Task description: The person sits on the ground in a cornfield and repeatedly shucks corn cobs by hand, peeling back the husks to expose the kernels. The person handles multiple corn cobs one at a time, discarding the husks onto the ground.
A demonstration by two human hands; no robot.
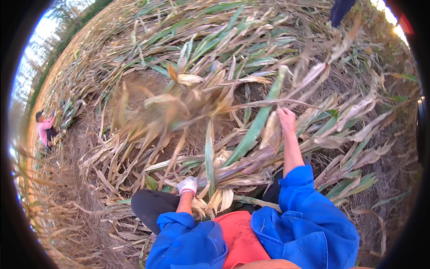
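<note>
Dry and partly green corn stalks (248,161) lie in a heap across my legs. My right hand (287,118), bare, is closed at the upper end of a husk-covered ear of corn (271,132). In a white glove with a red cuff, my left hand (188,185) rests at the stalks by my left knee; its fingers are partly hidden, so its hold is unclear. Pale open husks (218,201) hang between my hands, close to my body. A long green leaf (255,134) crosses the heap. Beyond it, some leaves (168,107) are blurred by motion.
More cut stalks (201,37) cover the ground ahead, and others (356,127) spread to the right. A person in pink (46,129) is at the far left. Another person's dark trouser leg (341,11) shows at the top right. Dry standing plants (60,208) are at the lower left.
</note>
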